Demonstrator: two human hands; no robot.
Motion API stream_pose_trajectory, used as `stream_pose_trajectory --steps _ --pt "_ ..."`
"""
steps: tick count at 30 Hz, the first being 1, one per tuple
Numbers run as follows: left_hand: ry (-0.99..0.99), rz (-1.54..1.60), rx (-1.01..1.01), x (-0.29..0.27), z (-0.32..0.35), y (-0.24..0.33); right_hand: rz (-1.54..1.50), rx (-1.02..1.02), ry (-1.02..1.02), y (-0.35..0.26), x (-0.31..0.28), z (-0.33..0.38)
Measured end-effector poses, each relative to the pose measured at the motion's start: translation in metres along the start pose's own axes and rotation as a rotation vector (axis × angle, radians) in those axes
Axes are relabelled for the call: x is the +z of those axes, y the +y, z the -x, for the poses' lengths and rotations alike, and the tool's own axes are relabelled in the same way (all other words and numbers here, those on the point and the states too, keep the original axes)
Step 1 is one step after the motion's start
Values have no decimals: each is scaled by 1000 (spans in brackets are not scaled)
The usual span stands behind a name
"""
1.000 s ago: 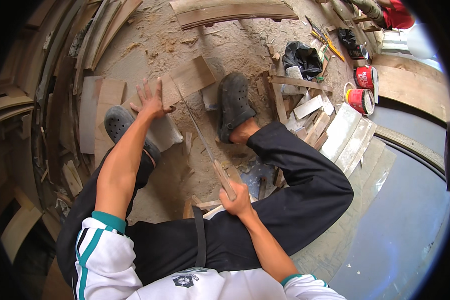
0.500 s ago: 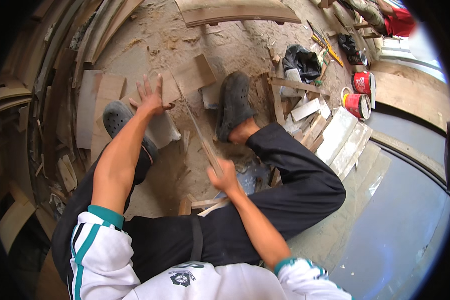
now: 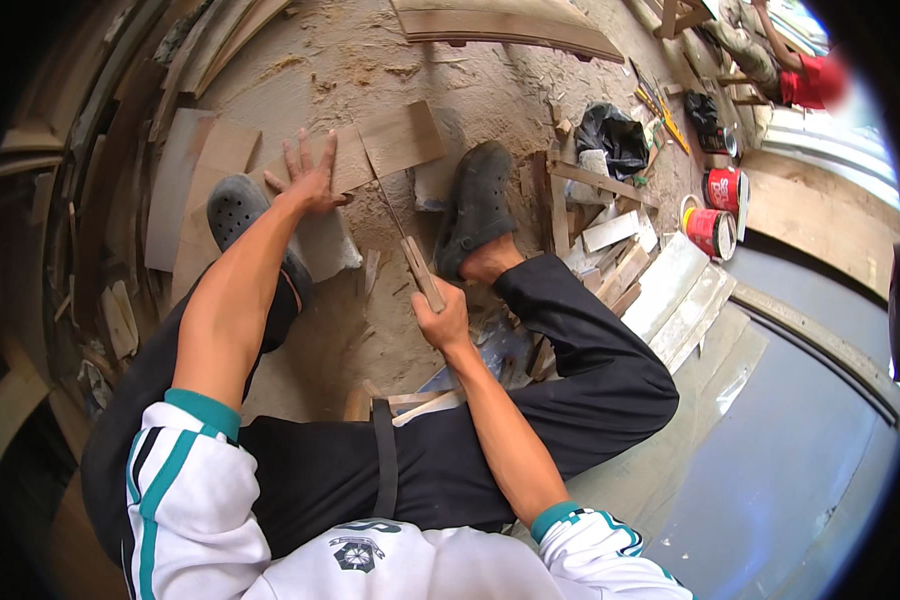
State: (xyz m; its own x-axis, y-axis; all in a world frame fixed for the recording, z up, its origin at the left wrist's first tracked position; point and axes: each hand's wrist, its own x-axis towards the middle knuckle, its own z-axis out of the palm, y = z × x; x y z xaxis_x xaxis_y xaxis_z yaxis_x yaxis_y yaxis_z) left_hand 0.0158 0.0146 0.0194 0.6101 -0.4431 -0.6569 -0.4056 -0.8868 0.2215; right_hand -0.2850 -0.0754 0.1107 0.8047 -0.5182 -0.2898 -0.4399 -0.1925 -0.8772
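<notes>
My left hand [image 3: 310, 182] presses down on a flat wooden board [image 3: 402, 138], its fingers spread. Wrapped around the wooden handle of a hand saw [image 3: 421, 270] is my right hand [image 3: 444, 316]. The thin blade, seen nearly edge-on, runs from the handle up to the board's near edge and crosses onto it between my left hand and the board's right end. Pale blocks [image 3: 327, 245] lie under the board near my left hand. My feet in dark clogs [image 3: 478, 200] stand on either side, the left one beside my left hand.
Stacked planks [image 3: 120, 150] line the left side. To the right lie wood offcuts [image 3: 610, 232], a black plastic bag [image 3: 610, 138] and red cans [image 3: 712, 230]. A curved wooden piece [image 3: 510, 25] lies at the far side. Another person in red [image 3: 810, 82] is at the far right.
My right hand has moved forward with the saw, toward the board, and less blade shows on the near side. My left hand stays spread on the board. The view has shifted slightly.
</notes>
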Motion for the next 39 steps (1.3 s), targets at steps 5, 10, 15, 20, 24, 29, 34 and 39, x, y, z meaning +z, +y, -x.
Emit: stream_pose_trajectory --steps 5,10,15,20,24,29,34,39 --pt "-9 1 -16 1 6 -24 5 60 -53 -18 -23 44" --pt "12 30 19 2 2 -16 47 4 -26 -8 -6 22" --pt "12 15 7 0 4 -12 28 61 -54 -6 1 2" --pt "28 16 -28 -4 4 -24 -8 -30 1 -36 -24 61" --pt "29 48 29 5 -3 -13 42 18 -26 0 8 -5" --pt "1 28 -16 -4 9 -17 15 14 0 -28 -5 30" --pt "-5 39 -31 -3 8 -18 29 -15 -55 -34 -25 54" --pt "37 56 19 -1 -1 -8 16 58 -22 -16 14 -30"
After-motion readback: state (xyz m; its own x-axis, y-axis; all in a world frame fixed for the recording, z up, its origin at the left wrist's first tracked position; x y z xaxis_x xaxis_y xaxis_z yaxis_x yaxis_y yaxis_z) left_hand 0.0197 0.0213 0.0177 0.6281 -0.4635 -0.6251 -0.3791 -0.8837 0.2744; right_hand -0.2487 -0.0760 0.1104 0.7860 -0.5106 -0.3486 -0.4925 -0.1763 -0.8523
